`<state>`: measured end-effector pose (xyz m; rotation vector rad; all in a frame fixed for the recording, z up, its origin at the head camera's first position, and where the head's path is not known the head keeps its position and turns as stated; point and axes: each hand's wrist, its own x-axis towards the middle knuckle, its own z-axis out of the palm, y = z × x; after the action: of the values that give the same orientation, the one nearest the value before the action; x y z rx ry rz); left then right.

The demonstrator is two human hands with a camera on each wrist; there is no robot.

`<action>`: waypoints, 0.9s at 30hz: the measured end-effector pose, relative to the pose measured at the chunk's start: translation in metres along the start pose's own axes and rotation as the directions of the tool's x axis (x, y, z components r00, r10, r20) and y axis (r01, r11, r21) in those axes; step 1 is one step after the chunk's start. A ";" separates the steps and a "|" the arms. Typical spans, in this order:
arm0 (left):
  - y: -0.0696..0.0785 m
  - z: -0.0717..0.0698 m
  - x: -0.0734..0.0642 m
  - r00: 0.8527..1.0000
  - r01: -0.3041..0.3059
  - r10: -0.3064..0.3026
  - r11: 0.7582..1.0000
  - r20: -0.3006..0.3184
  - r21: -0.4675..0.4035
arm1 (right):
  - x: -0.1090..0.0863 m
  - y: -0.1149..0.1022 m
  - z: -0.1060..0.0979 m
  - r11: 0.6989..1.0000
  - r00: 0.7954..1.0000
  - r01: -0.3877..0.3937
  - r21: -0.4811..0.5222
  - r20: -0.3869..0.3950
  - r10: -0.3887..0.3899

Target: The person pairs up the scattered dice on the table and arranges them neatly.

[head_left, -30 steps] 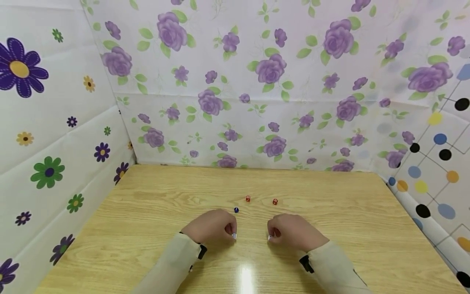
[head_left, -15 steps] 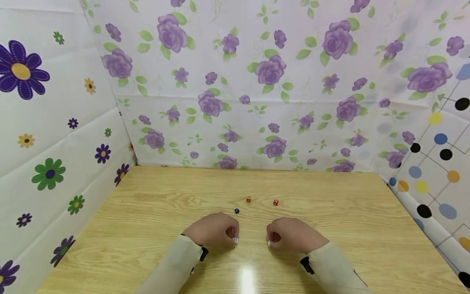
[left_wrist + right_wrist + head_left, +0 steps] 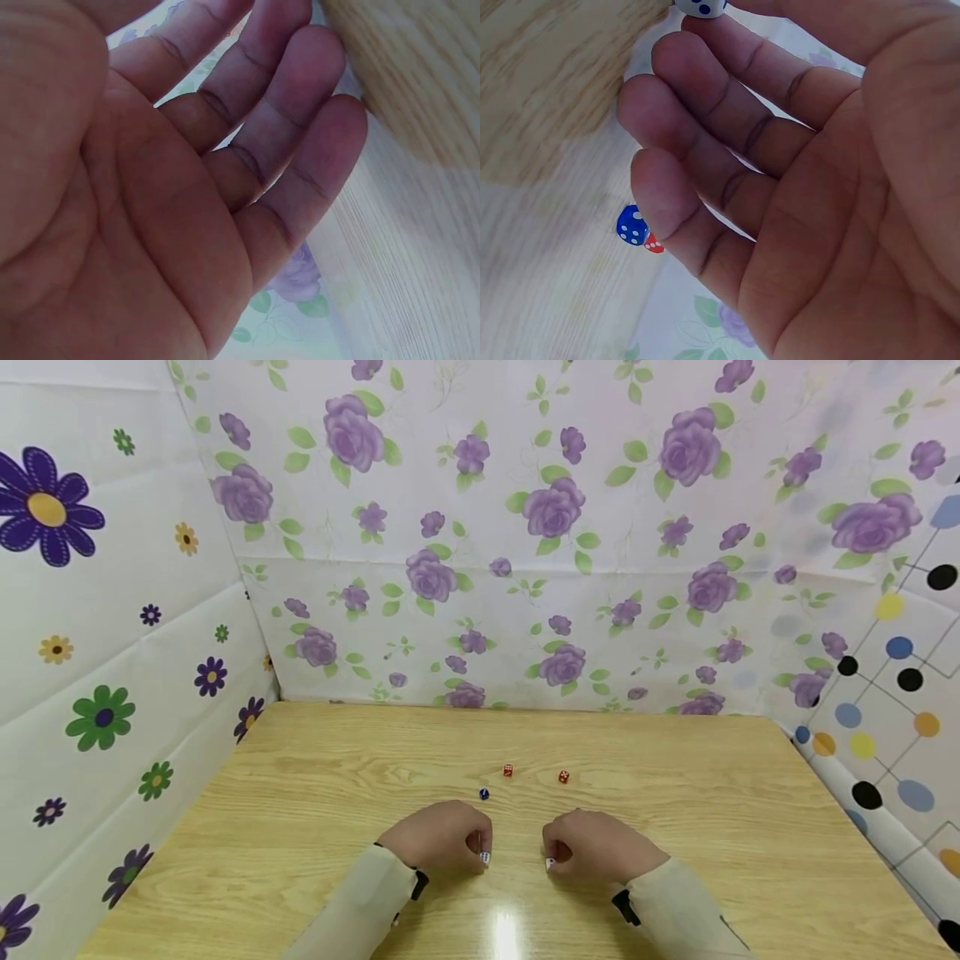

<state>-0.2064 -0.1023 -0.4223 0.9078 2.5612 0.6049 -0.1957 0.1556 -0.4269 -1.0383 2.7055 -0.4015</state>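
Observation:
My left hand (image 3: 442,837) pinches a white die (image 3: 485,858) between thumb and forefinger, low over the table. Facing it, my right hand (image 3: 603,843) pinches another white die (image 3: 551,863). A gap of bare wood separates the two dice. In the right wrist view, part of the right hand's white die (image 3: 701,7) with dark blue pips shows at the top edge, by the fingertips. The left wrist view shows the palm and bent fingers (image 3: 315,157), with that hand's die out of sight. Whether either die touches the table I cannot tell.
Beyond the hands lie a blue die (image 3: 483,794), one red die (image 3: 507,771) and a second red die (image 3: 563,777) on the wooden table (image 3: 337,760). A floral cloth (image 3: 420,635) hangs behind the table, with patterned cloths at both sides.
Both hands have come slightly closer together and a little nearer to me, each keeping its white die. The blue and red dice stay put; the head view has tilted slightly.

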 end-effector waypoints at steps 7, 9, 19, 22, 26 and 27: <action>0.000 -0.002 -0.003 1.000 0.018 -0.018 1.000 -0.005 -0.011 | -0.002 0.000 -0.003 1.000 0.999 -0.020 0.018 0.026 0.020; 0.000 -0.004 -0.004 1.000 0.021 -0.021 1.000 -0.007 -0.020 | -0.003 0.000 -0.005 1.000 0.999 -0.028 0.009 0.025 0.028; 0.000 -0.004 -0.003 1.000 0.010 -0.010 1.000 -0.024 0.000 | -0.004 0.002 -0.005 1.000 1.000 -0.021 -0.017 0.018 0.022; 0.000 -0.003 -0.003 0.999 0.001 0.000 1.000 -0.032 0.012 | -0.003 0.002 -0.004 1.000 0.999 -0.021 -0.009 0.024 0.021; 0.001 -0.002 -0.001 0.999 -0.009 0.010 1.000 -0.035 0.013 | -0.003 0.001 -0.003 1.000 0.999 -0.018 -0.012 0.026 0.018; 0.001 -0.002 -0.001 0.999 -0.012 0.012 1.000 -0.035 0.013 | -0.003 0.001 -0.002 1.000 1.000 -0.016 -0.014 0.026 0.017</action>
<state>-0.2062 -0.1026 -0.4203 0.9256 2.5949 0.6136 -0.1949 0.1584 -0.4248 -1.0169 2.6955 -0.3640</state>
